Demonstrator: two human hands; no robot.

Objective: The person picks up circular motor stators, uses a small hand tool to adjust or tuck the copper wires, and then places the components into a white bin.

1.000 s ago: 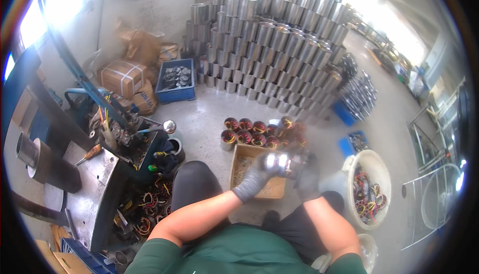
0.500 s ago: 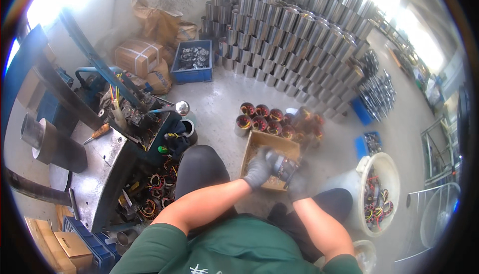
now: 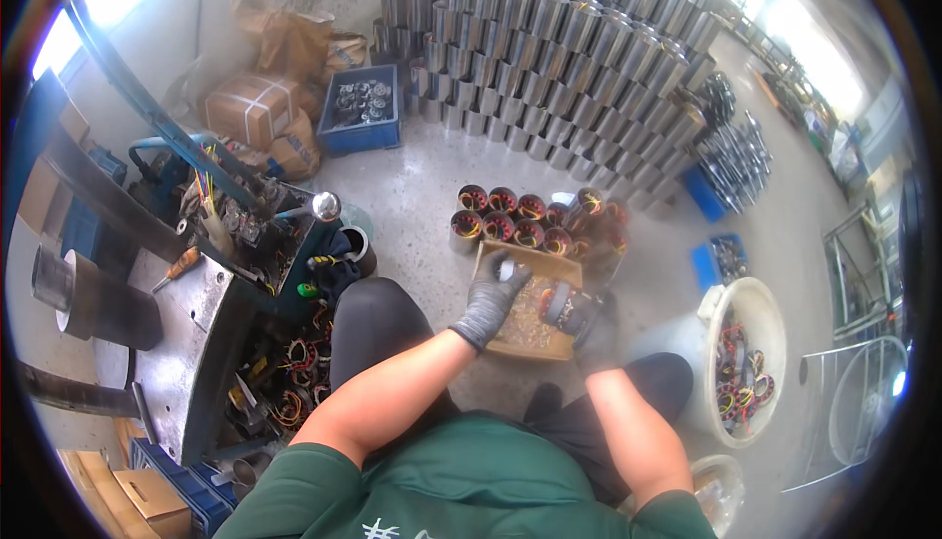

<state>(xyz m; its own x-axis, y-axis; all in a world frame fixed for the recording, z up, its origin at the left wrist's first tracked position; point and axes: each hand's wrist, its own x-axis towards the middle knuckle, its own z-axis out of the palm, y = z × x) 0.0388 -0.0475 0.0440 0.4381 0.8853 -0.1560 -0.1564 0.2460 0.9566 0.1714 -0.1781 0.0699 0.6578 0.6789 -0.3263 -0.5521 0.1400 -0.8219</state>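
Both my hands wear grey gloves above an open cardboard box [image 3: 525, 345], whose bottom is strewn with small pale bits. My left hand [image 3: 494, 302], over the box's left side, is closed round a small pale round piece [image 3: 506, 270] that pokes out by the thumb. At the right side of the box, my right hand [image 3: 597, 331] grips a motor stator [image 3: 564, 308], a dark ring with copper-red windings, tilted over the bits. Glove and blur hide part of the right fingers. Just beyond the box stand several metal cylinders with wound stators inside [image 3: 498, 227].
Stacked shiny metal cylinders [image 3: 549, 73] rise behind. At right is a white bucket of stators [image 3: 721, 308]. A machine bench [image 3: 186, 318] with a ball-ended lever [image 3: 325, 206] stands left of my knee. A blue crate of metal parts [image 3: 358, 139] sits on the floor.
My hands, together on the stator before, have parted. The left has moved up and left with the pale piece; the right keeps the stator. The view has shifted slightly.
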